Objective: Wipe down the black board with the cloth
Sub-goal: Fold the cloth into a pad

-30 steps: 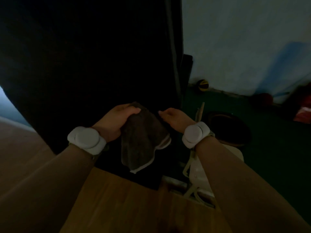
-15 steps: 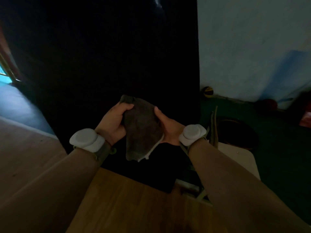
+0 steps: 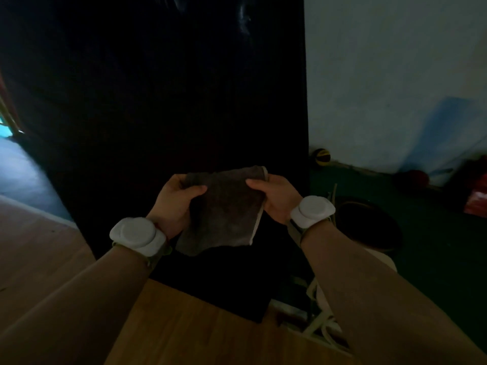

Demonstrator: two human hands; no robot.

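Note:
A tall black board (image 3: 158,101) stands upright in front of me and fills the upper left and centre of the head view. A dark grey-brown cloth (image 3: 226,209) with a pale hem hangs spread between my hands, in front of the board's lower part. My left hand (image 3: 176,204) grips the cloth's top left corner, thumb on the front. My right hand (image 3: 276,196) pinches the top right corner by the pale hem. Both wrists wear white round bands.
A wooden table top (image 3: 184,325) lies below my arms. Right of the board are a pale wall (image 3: 395,75), a green floor (image 3: 434,259), a dark round basin (image 3: 369,225), a yellow-black ball (image 3: 322,156) and a white frame (image 3: 319,320).
The cloth hung bunched from my left hand; my right hand took its other corner, and both hands have spread it flat and lifted it a little.

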